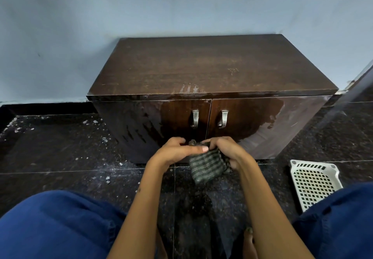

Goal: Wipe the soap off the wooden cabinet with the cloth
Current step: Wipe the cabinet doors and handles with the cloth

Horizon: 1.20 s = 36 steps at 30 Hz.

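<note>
A low dark wooden cabinet [212,71] stands against the pale blue wall, with two doors and metal handles. Pale soapy film covers the outer parts of both doors and streaks the front edge of the top; the middle of the doors is darker and wet. In front of the doors, both my hands hold a green-and-black checked cloth [206,167]. My left hand [177,149] grips its upper left part, thumb lying across it. My right hand [228,150] grips its upper right edge. The cloth hangs bunched below my fingers, just off the cabinet.
A white perforated plastic basket [314,184] lies on the dark speckled floor at the right. White flecks are scattered on the floor [60,157] at the left. My knees in blue trousers fill the lower corners. A door edge rises at the far right.
</note>
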Each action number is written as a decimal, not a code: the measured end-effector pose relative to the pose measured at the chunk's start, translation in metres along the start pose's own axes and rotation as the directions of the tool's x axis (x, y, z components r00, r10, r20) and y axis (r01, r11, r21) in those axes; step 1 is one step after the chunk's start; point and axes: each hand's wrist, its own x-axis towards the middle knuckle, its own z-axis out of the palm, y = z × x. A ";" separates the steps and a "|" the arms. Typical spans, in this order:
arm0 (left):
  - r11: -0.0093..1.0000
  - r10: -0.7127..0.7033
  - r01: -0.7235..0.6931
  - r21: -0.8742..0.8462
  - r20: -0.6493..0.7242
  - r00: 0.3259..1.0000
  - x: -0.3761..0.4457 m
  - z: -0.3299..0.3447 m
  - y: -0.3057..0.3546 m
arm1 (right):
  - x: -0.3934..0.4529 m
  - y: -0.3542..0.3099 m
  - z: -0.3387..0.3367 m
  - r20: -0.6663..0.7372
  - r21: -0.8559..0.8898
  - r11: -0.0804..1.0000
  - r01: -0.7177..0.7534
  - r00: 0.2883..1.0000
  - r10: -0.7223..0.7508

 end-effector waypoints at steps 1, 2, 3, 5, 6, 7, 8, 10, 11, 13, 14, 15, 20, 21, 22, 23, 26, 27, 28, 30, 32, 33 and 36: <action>0.998 -0.042 0.040 0.051 0.035 0.998 0.000 0.000 -0.002 | 0.000 0.000 -0.001 0.016 0.028 0.999 0.024 1.000 -0.025; 0.995 -0.071 0.066 0.076 0.063 0.996 0.001 0.001 -0.005 | 0.001 0.001 -0.001 0.020 0.027 0.998 0.050 0.999 -0.051; 0.995 -0.077 0.072 0.064 0.079 0.994 0.005 0.001 -0.009 | 0.001 0.001 -0.001 0.012 0.000 0.997 0.080 0.997 -0.080; 0.999 -0.030 0.031 -0.029 0.038 0.999 0.012 0.003 -0.015 | 0.001 0.003 -0.002 -0.011 -0.075 0.987 0.140 0.990 -0.141; 0.996 0.008 -0.008 -0.091 -0.006 1.000 0.015 0.004 -0.017 | 0.001 0.004 -0.003 -0.010 -0.100 0.982 0.161 0.987 -0.162; 0.988 0.053 -0.058 -0.141 -0.041 0.998 0.017 0.004 -0.018 | 0.000 0.005 -0.004 0.006 -0.110 0.978 0.176 0.984 -0.176; 0.981 0.089 -0.099 -0.167 -0.066 0.994 0.020 0.003 -0.020 | 0.000 0.006 -0.006 0.034 -0.111 0.977 0.184 0.983 -0.181; 0.964 0.151 -0.166 -0.208 -0.086 0.985 0.020 0.002 -0.019 | -0.003 0.004 -0.010 0.135 -0.100 0.979 0.180 0.977 -0.166; 0.955 0.167 -0.184 -0.234 -0.089 0.982 0.018 0.001 -0.018 | -0.005 0.004 -0.011 0.189 -0.102 0.979 0.175 0.970 -0.154; 0.939 0.205 -0.222 -0.264 -0.090 0.975 0.015 0.002 -0.016 | -0.008 0.002 -0.013 0.277 -0.179 0.966 0.188 0.952 -0.134; 0.935 0.230 -0.246 -0.257 -0.092 0.969 0.014 0.002 -0.015 | -0.008 0.001 -0.013 0.310 -0.239 0.949 0.205 0.942 -0.125; 0.935 0.256 -0.275 -0.224 -0.109 0.960 0.014 0.003 -0.015 | -0.009 0.001 -0.013 0.337 -0.293 0.929 0.225 0.934 -0.120; 0.886 0.385 -0.411 -0.217 -0.151 0.910 0.012 0.007 -0.016 | -0.005 0.004 -0.007 0.268 -0.279 0.922 0.268 0.944 -0.193; 0.874 0.403 -0.425 -0.234 -0.139 0.905 0.010 0.008 -0.017 | -0.006 0.004 -0.007 0.265 -0.263 0.927 0.268 0.944 -0.197; 0.865 0.425 -0.447 -0.228 -0.140 0.894 0.010 0.008 -0.017 | -0.006 0.004 -0.007 0.272 -0.258 0.929 0.265 0.943 -0.194; 0.858 0.444 -0.466 -0.216 -0.144 0.884 0.011 0.008 -0.018 | -0.008 0.004 -0.008 0.293 -0.250 0.932 0.263 0.938 -0.185; 0.857 0.455 -0.473 -0.205 -0.131 0.881 0.010 0.009 -0.017 | -0.015 0.004 -0.010 0.391 -0.199 0.948 0.248 0.907 -0.155; 0.864 0.447 -0.464 -0.197 -0.126 0.886 0.010 0.010 -0.016 | -0.016 0.004 -0.011 0.417 -0.183 0.952 0.246 0.896 -0.151; 0.872 0.436 -0.453 -0.185 -0.128 0.891 0.011 0.012 -0.016 | -0.018 0.003 -0.011 0.431 -0.166 0.955 0.246 0.889 -0.154; 0.890 0.390 -0.416 -0.186 -0.161 0.907 0.012 0.014 -0.014 | -0.020 0.004 -0.011 0.410 -0.103 0.965 0.240 0.894 -0.179; 0.906 0.337 -0.378 -0.189 -0.215 0.917 0.012 0.013 -0.011 | -0.017 0.007 -0.010 0.349 -0.017 0.976 0.216 0.916 -0.196; 0.914 0.327 -0.371 -0.166 -0.241 0.913 0.013 0.013 -0.011 | -0.015 0.009 -0.009 0.319 0.008 0.981 0.195 0.929 -0.188; 0.931 0.307 -0.352 -0.095 -0.316 0.898 0.018 0.010 -0.013 | -0.018 0.010 -0.008 0.236 0.036 0.989 0.145 0.960 -0.149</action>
